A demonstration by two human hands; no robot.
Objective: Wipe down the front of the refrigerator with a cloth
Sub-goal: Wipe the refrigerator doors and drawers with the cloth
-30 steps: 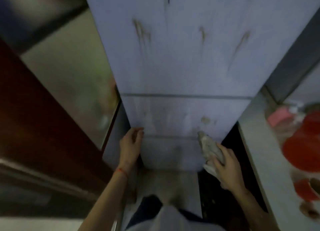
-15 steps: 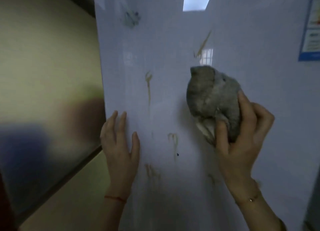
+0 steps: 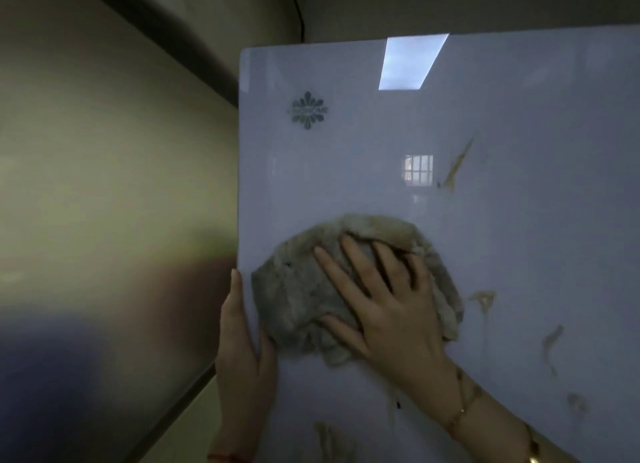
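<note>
While left hand (image 3: pixel 242 351) grips refrigerator (image 3: pixel 519 240) edge — right hand (image 3: pixel 388 303) flat on cloth (image 3: pixel 298 289)

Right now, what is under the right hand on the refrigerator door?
The grey cloth lies under the right hand, spread flat against the refrigerator door. Any stain beneath the cloth is covered and cannot be seen.
</note>
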